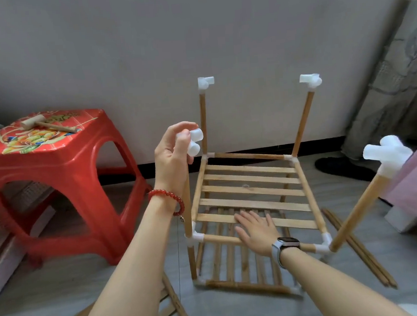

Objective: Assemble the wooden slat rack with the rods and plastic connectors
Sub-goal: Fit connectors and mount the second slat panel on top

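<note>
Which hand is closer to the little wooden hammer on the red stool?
The left hand. It grips a white connector atop a rod, just right of the red stool where the hammer lies. The right hand rests flat on the rack's slats, farther right and lower.

The left hand (pixel 174 153) is raised on the left, its fingers curled and pinching. The right hand (pixel 255 230) lies lower and nearer, palm down, fingers straight and spread. Both forearms reach forward from the near edge.

Grey floor (pixel 241 313) bears rack (pixel 253 196), red stool (pixel 60 175), loose rods (pixel 359 248)
</note>
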